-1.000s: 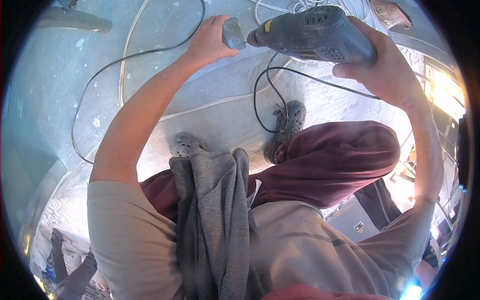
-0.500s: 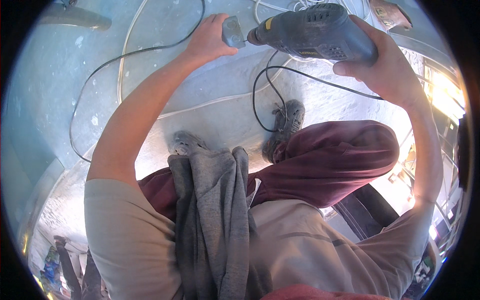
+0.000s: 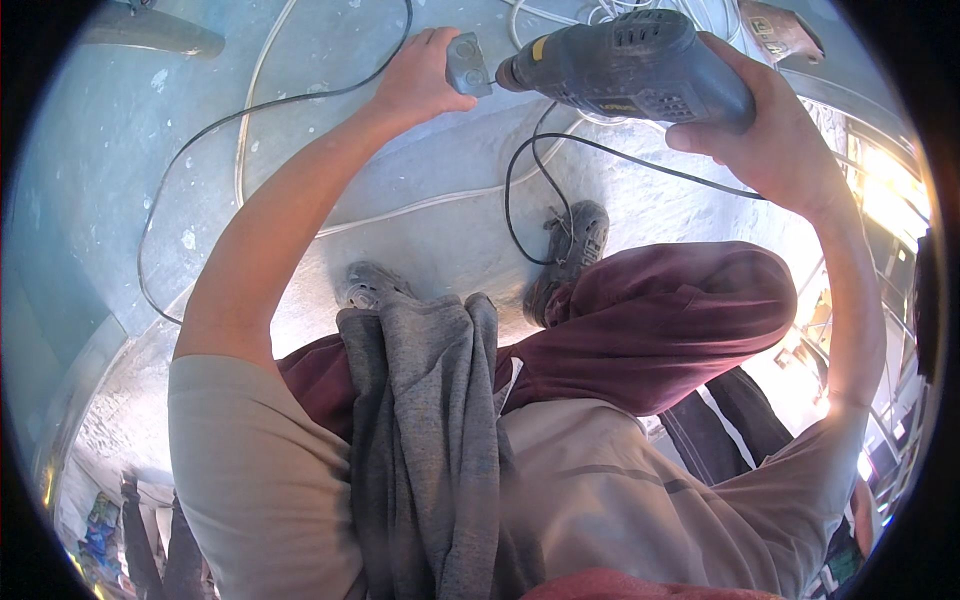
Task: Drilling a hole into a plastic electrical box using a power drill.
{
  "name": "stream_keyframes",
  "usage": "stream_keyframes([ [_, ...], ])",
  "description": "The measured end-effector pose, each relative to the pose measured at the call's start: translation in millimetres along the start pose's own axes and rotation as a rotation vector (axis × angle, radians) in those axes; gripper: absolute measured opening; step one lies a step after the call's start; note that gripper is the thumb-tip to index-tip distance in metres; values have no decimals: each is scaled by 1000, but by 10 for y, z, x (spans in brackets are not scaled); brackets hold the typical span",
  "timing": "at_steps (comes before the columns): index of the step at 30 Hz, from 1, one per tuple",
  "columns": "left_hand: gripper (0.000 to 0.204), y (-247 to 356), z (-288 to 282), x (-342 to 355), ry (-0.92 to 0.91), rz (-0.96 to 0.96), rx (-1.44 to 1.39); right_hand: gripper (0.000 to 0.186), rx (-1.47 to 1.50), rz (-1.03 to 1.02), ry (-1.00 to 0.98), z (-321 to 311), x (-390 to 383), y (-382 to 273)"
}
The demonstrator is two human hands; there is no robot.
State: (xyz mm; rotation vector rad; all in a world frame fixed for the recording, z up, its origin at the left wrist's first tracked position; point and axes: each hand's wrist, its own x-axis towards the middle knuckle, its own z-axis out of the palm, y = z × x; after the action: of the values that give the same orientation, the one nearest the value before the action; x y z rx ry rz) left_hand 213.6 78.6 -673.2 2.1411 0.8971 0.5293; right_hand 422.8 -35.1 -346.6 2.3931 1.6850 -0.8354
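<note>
My right hand [image 3: 765, 125] is wrapped round the rear grip of a dark power drill [image 3: 620, 65], which lies nearly level and points left. The drill's thin bit meets, or almost meets, the right side of a small grey block-like box [image 3: 468, 65]; actual contact is too small to make out. My left hand [image 3: 420, 75] grips that box from its left side, thumb toward me. Both hands are stretched out ahead, above the pale blue-grey floor. Behind the drill body, most of my right fingers are hidden.
A black cable [image 3: 640, 163] loops below the drill past my shoe [image 3: 575, 250]. White cables [image 3: 410, 208] cross the floor and coil at the top. Far left lies a grey pipe [image 3: 155, 32]; a brown bag [image 3: 785, 32] is at the far right. Other people's legs [image 3: 715, 430] show behind me.
Both hands, the drill and the box stay almost where they were. Behind me at lower right, the dark trouser legs have shifted and now show a gap between them.
</note>
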Motion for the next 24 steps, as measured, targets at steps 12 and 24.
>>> stream_keyframes([
  [12,94,-15,14,-6,-2,8,7,86,-78,108,12,54,-61,-94],
  [24,96,-12,10,6,-11,5,4,84,-93,50,16,54,-70,-37],
])
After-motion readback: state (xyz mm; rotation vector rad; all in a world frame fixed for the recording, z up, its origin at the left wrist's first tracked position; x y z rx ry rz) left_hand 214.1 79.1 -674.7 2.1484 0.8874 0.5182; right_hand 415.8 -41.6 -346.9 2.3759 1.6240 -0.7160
